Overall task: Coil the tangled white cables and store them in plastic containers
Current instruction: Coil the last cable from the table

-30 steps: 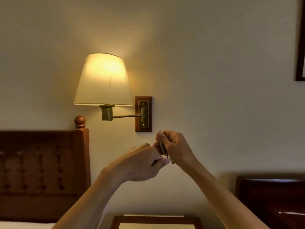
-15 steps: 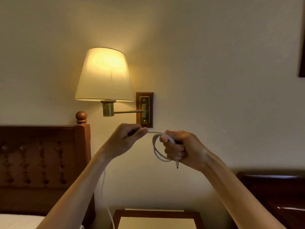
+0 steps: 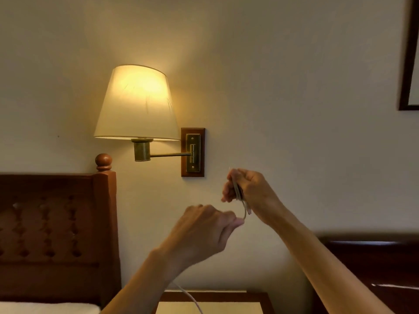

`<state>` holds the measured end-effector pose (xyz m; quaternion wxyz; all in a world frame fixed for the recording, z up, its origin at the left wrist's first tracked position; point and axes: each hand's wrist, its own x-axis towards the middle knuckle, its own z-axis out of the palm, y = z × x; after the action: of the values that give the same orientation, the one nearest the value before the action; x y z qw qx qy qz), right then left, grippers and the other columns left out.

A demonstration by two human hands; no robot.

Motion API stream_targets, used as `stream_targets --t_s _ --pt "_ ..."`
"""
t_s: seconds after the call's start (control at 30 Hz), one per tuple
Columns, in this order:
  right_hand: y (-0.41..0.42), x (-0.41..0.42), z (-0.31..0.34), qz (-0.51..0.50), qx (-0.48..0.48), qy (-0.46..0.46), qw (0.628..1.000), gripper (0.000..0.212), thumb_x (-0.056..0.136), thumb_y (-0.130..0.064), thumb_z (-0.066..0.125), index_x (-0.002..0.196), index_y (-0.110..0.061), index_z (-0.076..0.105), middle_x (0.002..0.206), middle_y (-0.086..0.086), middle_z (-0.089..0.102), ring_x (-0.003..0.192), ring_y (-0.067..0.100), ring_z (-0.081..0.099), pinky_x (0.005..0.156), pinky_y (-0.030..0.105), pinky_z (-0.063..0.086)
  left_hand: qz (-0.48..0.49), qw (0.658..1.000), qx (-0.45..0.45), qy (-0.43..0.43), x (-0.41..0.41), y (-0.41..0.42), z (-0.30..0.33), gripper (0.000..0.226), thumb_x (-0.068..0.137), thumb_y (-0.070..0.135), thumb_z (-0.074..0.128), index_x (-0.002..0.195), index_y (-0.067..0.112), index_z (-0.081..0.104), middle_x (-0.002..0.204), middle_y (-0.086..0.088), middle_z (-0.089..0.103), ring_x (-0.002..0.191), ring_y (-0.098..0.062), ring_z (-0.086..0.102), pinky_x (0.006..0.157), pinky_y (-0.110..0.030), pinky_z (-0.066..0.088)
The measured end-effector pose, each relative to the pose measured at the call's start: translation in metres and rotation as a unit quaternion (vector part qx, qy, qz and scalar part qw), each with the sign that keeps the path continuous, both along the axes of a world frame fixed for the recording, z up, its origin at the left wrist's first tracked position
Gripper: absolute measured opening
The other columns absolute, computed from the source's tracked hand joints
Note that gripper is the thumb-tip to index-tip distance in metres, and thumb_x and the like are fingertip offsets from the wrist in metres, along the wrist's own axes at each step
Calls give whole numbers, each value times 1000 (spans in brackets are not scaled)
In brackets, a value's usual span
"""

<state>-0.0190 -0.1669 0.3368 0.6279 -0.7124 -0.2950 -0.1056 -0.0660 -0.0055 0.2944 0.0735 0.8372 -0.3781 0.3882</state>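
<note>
gripping white cable (image 3: 238, 191) coils in right hand (image 3: 250, 191) fingers, left hand (image 3: 204, 232) pinching strand

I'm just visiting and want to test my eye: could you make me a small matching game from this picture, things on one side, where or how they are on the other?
Things:
1. lamp
2. cable
3. headboard
4. picture frame

Descriptions:
A. dark edge at the far right of the wall
B. held in both hands
C. brown wood at the lower left
D. lit, on a brass arm from the wall

Pairs: 1-D, 2-B, 3-C, 4-A. The right hand grips the coiled loops; the left hand pinches the strand below.
</note>
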Motion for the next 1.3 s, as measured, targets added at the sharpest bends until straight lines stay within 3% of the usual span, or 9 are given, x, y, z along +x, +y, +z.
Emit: stream_targets --t_s 0.1,0.2,0.4,0.5,0.6,0.7,0.83,1.07,1.3 --pt "1 -10 -14 -6 -81 -20 996 33 105 -23 36 88 -8 60 64 0 66 59 11 64 58 19 51 -17 998 -32 -44 0 9 22 40 101 46 30 82 27 59 56 17 51 44 0 48 51 -8 30" --pt "6 -18 -21 61 -72 31 995 37 106 -25 33 87 -8 59 58 2 58 51 13 54 54 23 46 -21 996 -59 -67 14 20 40 34 99 43 36 84 28 62 59 19 48 47 2 47 53 -11 35" --pt "-5 -25 -16 226 44 180 957 39 106 -23 27 83 -9 56 53 -2 36 45 11 29 48 24 26 -116 973 -191 66 49 41 32 37 97 51 37 73 26 52 56 14 47 52 -8 49 55 -12 33" --pt "-20 -22 -8 326 161 235 901 36 105 -21 25 84 -10 53 50 -7 35 40 7 31 45 23 30 -138 951 -258 97 66 54 2 39 97 54 36 72 28 49 61 14 46 54 -7 41 53 -27 34" --pt "-34 -17 6 351 250 229 873 33 104 -20 28 84 -12 51 51 -8 36 40 7 34 46 21 34 -76 932 -324 147 86 67 -49 65 89 72 35 74 13 55 64 8 46 58 -17 41 56 -47 37" --pt "-33 -9 12 260 249 201 911 33 106 -24 30 83 -13 51 54 -5 38 44 8 37 47 21 37 7 946 -254 204 85 61 -84 72 81 84 28 82 19 56 67 1 59 63 -24 57 65 -47 47" --pt "-16 9 -5 74 105 97 987 36 107 -26 31 88 -7 56 67 7 60 60 19 61 62 29 52 1 977 20 212 40 18 -54 50 101 50 31 69 16 50 57 7 47 50 -16 47 53 -31 39" --pt "1 -11 -33 -12 -157 -30 987 33 105 -25 36 86 -11 59 57 -3 60 51 10 57 59 21 49 -94 995 -13 42 18 23 22 42 101 44 36 78 22 64 57 19 49 47 -5 51 50 -13 38" --pt "-4 -22 -26 163 2 163 973 42 106 -23 28 75 -13 53 52 -5 32 45 10 25 44 23 26 -107 985 -132 26 58 52 16 43 97 53 41 76 19 58 58 10 50 50 -10 51 50 -22 41"
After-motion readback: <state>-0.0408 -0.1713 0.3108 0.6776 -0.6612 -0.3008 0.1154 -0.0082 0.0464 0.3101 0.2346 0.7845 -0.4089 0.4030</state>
